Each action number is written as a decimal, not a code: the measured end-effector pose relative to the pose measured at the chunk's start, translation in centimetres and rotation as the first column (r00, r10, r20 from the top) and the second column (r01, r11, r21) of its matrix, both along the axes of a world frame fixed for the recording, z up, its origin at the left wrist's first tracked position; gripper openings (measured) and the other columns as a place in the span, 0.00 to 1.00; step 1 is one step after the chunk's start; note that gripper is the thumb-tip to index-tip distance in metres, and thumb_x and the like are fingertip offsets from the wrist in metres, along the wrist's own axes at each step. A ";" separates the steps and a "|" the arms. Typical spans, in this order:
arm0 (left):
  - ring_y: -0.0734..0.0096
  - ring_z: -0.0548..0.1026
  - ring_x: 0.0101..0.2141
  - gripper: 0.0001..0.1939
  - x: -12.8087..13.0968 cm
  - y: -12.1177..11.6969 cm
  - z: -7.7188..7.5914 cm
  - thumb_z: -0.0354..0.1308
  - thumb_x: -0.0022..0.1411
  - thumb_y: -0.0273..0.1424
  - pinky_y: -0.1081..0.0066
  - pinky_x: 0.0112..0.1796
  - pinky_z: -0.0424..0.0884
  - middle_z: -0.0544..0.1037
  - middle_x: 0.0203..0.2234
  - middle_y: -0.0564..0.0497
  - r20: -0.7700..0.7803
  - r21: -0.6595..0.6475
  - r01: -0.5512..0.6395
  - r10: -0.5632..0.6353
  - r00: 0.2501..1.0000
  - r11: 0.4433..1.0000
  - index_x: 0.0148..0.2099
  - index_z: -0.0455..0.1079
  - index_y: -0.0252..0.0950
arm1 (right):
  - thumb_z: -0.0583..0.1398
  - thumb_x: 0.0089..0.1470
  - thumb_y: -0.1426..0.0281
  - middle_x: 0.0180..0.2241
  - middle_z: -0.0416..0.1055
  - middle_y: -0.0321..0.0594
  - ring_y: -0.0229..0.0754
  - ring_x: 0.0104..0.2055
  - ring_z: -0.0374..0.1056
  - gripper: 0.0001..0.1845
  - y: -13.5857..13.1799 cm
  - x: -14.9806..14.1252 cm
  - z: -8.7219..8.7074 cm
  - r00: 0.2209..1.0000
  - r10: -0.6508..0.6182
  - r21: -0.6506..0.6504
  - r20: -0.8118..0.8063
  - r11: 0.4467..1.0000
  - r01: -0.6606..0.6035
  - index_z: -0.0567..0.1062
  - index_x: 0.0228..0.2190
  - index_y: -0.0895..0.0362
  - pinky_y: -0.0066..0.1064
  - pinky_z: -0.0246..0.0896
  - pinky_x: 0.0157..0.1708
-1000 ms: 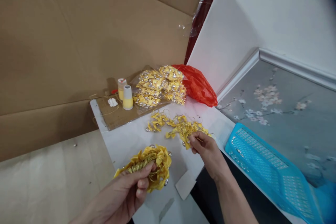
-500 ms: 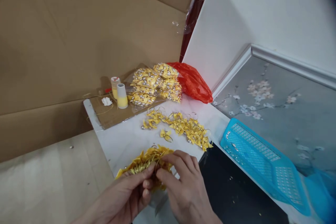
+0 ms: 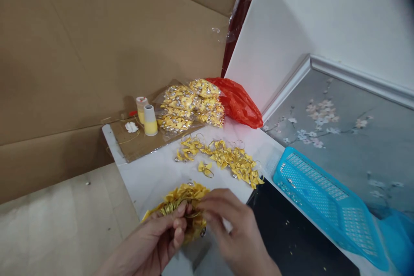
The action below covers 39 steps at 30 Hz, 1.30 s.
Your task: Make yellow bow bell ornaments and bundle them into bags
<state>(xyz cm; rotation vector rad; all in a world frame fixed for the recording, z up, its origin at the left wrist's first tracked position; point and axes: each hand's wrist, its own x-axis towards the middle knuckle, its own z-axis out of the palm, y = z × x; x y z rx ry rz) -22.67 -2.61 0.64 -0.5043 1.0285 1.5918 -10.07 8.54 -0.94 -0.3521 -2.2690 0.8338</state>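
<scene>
Head view shows the left hand (image 3: 155, 241) low in the frame, its fingers curled tight around a bunch of yellow bows (image 3: 181, 200) strung on wire rings; the bunch sits over the near edge of the white table (image 3: 152, 177); half a second ago the grasp looked the same, though the bunch now sits a touch lower. Just right of that grip, the right hand (image 3: 233, 233) meets the bunch, fingertips pinched at its right side; its motion blurs it, so whether it clamps a bow or a ring cannot be told; a second ago this hand was far from the grip, out at the loose pile of bows (image 3: 226, 157), and it has since come back to the bunch. Beyond the grip, up and left, two thread spools (image 3: 147, 116) stand on a cardboard sheet (image 3: 136, 144); straight beyond lie clear packets of bows (image 3: 190, 105); between the packets and the grip a single bow (image 3: 205, 168) lies apart, where none lay a second ago. Right of the packets sits a red bag (image 3: 239, 101); farther right of the grip a blue basket (image 3: 326, 205) leans.
</scene>
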 end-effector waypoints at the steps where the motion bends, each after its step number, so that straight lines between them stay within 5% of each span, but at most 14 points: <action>1: 0.77 0.74 0.17 0.15 -0.1 0.1 0.2 0.51 0.62 0.13 0.79 0.19 0.76 0.76 0.21 0.44 -0.004 -0.026 -0.017 0.017 1.000 1.000 0.28 0.76 0.22 | 0.55 0.61 0.72 0.36 0.76 0.39 0.41 0.38 0.72 0.10 0.8 -0.3 -0.1 0.998 -0.064 -0.079 0.011 0.995 0.064 0.76 0.36 0.53 0.32 0.67 0.37; 4: 0.70 0.80 0.22 0.11 -0.5 0.1 0.3 0.53 0.62 0.12 0.76 0.22 0.80 0.81 0.28 0.38 -0.034 -0.053 -0.065 0.064 0.997 0.996 0.33 0.77 0.21 | 0.57 0.58 0.70 0.28 0.75 0.40 0.43 0.28 0.71 0.10 3.4 -1.7 -1.3 0.961 -0.249 -0.127 0.119 0.956 0.263 0.77 0.40 0.55 0.33 0.66 0.28; 6: 0.67 0.82 0.25 0.10 -0.6 -0.2 0.1 0.54 0.61 0.13 0.74 0.24 0.81 0.82 0.31 0.35 -0.042 -0.050 -0.097 0.095 0.995 0.994 0.36 0.77 0.21 | 0.59 0.54 0.70 0.21 0.72 0.37 0.43 0.22 0.68 0.13 4.5 -2.7 -2.5 0.949 -0.256 -0.114 0.184 0.953 0.280 0.78 0.42 0.55 0.34 0.64 0.25; 10: 0.65 0.83 0.27 0.09 -0.9 -0.7 -0.4 0.55 0.61 0.13 0.74 0.26 0.82 0.83 0.34 0.34 -0.055 -0.033 -0.110 0.108 0.993 0.993 0.38 0.77 0.22 | 0.59 0.53 0.72 0.19 0.73 0.36 0.42 0.21 0.69 0.08 5.3 -3.6 -3.8 0.950 -0.230 -0.121 0.211 0.958 0.259 0.80 0.31 0.54 0.32 0.64 0.24; 17: 0.65 0.82 0.28 0.09 -0.8 -0.4 0.1 0.56 0.60 0.13 0.73 0.28 0.82 0.82 0.35 0.33 -0.109 -0.041 -0.087 0.082 0.991 0.995 0.37 0.77 0.21 | 0.54 0.60 0.68 0.32 0.76 0.42 0.43 0.33 0.72 0.12 5.0 -1.7 -0.3 0.968 -0.234 -0.051 0.093 0.970 0.239 0.77 0.34 0.56 0.34 0.69 0.34; 22: 0.68 0.81 0.24 0.10 -0.3 -0.1 0.4 0.56 0.59 0.12 0.74 0.26 0.81 0.82 0.31 0.37 -0.128 -0.031 -0.034 0.030 0.991 0.999 0.33 0.78 0.22 | 0.52 0.62 0.74 0.35 0.75 0.40 0.41 0.35 0.72 0.13 1.3 -1.0 1.9 0.985 -0.148 -0.001 0.094 0.989 0.148 0.74 0.43 0.55 0.32 0.68 0.36; 28: 0.70 0.80 0.24 0.10 0.1 -0.4 -0.4 0.56 0.59 0.13 0.73 0.27 0.81 0.80 0.27 0.41 -0.146 0.023 0.021 -0.017 0.989 1.000 0.33 0.79 0.24 | 0.51 0.58 0.80 0.36 0.74 0.39 0.42 0.37 0.73 0.20 -2.0 -1.1 1.1 0.980 0.028 -0.062 0.199 0.998 -0.016 0.70 0.49 0.52 0.31 0.70 0.36; 39: 0.72 0.78 0.24 0.10 0.3 -0.8 -1.4 0.58 0.59 0.14 0.73 0.29 0.80 0.79 0.26 0.43 -0.120 0.053 0.087 -0.080 0.990 0.995 0.30 0.79 0.26 | 0.53 0.57 0.82 0.45 0.75 0.45 0.48 0.43 0.72 0.22 -1.8 -0.7 1.0 0.968 0.056 0.309 0.246 0.942 -0.133 0.67 0.53 0.60 0.41 0.70 0.41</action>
